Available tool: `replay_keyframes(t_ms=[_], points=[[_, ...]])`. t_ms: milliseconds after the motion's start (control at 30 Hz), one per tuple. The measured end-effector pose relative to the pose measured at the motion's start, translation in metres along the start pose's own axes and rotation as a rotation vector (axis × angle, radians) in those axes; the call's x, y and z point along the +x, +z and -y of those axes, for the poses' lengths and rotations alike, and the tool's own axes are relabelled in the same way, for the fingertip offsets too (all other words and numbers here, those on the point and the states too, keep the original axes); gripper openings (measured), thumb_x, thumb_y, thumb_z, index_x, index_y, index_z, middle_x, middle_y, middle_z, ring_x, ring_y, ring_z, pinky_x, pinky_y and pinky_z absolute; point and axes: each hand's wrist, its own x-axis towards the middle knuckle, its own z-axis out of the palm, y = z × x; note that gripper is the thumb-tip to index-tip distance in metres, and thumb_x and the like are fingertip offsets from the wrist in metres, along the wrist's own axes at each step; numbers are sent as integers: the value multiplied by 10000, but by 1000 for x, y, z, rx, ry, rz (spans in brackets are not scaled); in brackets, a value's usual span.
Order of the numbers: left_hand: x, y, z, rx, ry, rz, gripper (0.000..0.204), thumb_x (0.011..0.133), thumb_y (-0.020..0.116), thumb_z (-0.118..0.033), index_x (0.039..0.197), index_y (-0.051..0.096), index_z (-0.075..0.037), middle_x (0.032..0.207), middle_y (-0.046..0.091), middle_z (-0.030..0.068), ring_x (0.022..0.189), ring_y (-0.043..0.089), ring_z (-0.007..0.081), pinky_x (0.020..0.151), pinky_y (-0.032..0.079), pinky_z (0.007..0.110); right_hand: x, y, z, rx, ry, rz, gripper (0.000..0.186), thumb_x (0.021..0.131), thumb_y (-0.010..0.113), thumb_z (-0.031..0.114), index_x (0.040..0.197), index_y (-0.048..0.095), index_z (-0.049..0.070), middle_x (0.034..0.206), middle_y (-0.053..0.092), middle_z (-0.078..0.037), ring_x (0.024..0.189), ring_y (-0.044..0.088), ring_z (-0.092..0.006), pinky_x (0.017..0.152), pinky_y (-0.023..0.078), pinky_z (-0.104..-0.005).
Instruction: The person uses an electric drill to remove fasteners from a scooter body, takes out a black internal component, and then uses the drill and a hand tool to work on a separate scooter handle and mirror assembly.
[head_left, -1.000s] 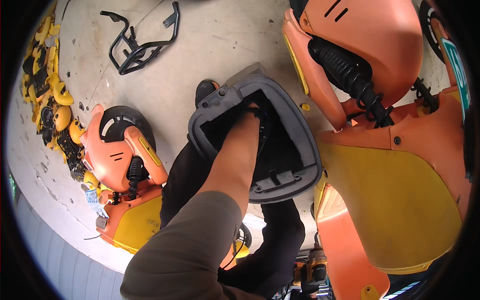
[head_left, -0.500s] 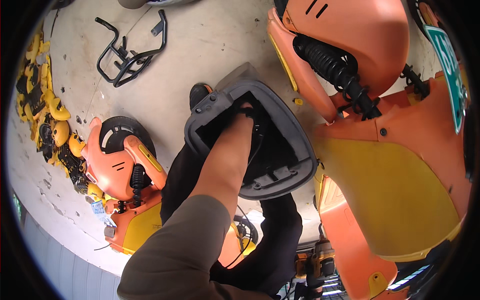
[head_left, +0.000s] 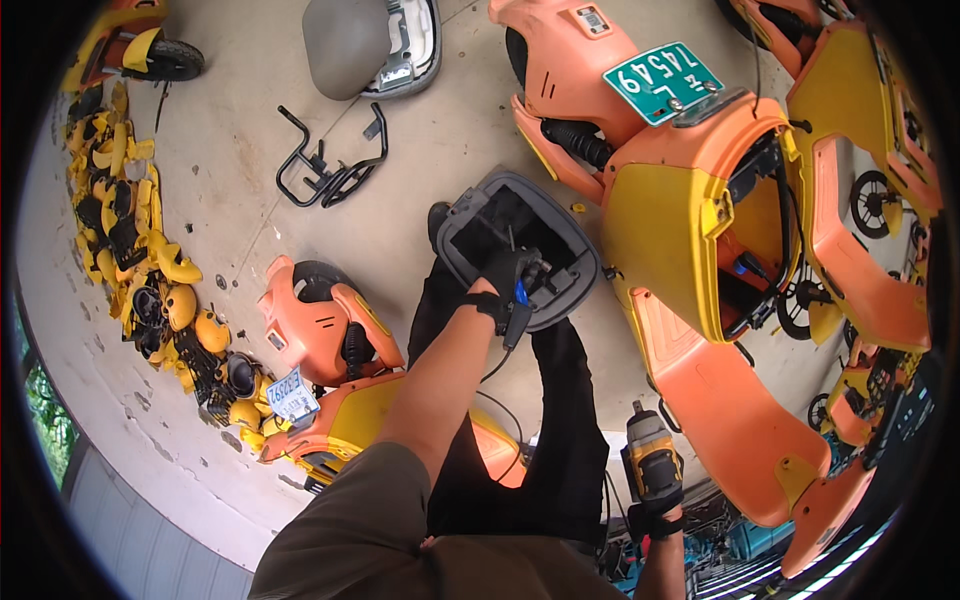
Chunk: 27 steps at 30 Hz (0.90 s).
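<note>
Two gloved hands are in view, the left one over a dark grey bucket [head_left: 583, 270] that sits in the middle of the scene, its mouth facing up, at the person's black-trousered legs [head_left: 565, 385]. The left hand [head_left: 508, 268] reaches across the bucket's mouth with its fingers drawn in; small dark parts [head_left: 540, 270] show right by the fingertips, but one cannot tell whether the fingers grip or only touch them. Along that wrist lies a black piece with a blue patch [head_left: 519, 312], and a thin cord trails from its near end. The right hand [head_left: 655, 520], near and to the right, well apart from the bucket, has its fingers wrapped around the handle of a yellow-and-black power driver [head_left: 654, 465], whose nose points to the far side. A dark shoe [head_left: 438, 218] stands just left of the bucket. To the right rises a large orange-and-yellow scooter body [head_left: 650, 250] bearing a green plate [head_left: 663, 82]; a smaller orange-and-yellow one [head_left: 310, 330] lies to the left. Farther off, a black tube frame [head_left: 350, 178] rests on the concrete floor [head_left: 235, 190], with a grey seat [head_left: 345, 45] beyond it. Yellow and black parts [head_left: 180, 305] lie heaped along the left.
</note>
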Motion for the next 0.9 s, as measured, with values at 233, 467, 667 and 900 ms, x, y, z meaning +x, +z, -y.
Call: replay_keyframes(t_ms=[233, 467, 667, 900], points=[[-210, 103, -67, -74, 255, 351, 222, 856, 499, -221, 961, 555, -33, 623, 486, -4, 527, 440, 66, 468, 337, 181, -28, -20, 72, -16, -417, 24, 287, 838, 443, 53, 1121, 472, 13, 995, 570, -47, 864, 564, -127, 731, 460, -242], [-347, 162, -87, 251, 492, 270, 231, 893, 444, -220, 1013, 530, -43, 613, 465, -8, 522, 412, 57, 471, 321, 175, -100, -66, 181, -872, -1031, -235, 303, 756, 533, 136, 1057, 531, 98, 1019, 553, -76, 962, 531, -251, 787, 447, -336], [-417, 218, -94, 169, 593, 409, 249, 908, 400, -195, 1039, 505, -12, 732, 564, 38, 580, 529, 79, 550, 436, 189, -151, -81, 173, 455, -663, -46, 347, 745, 595, 179, 1084, 541, 133, 1040, 563, -50, 969, 533, -253, 793, 442, -331], [-474, 248, -108, 606, 674, 537, 446, 846, 472, -121, 1265, 349, -32, 786, 531, -5, 688, 507, 53, 623, 427, 182, -181, -104, 150, 578, -857, -38, 350, 789, 559, 102, 1130, 499, 51, 1120, 522, -89, 1012, 514, -224, 825, 425, -303]])
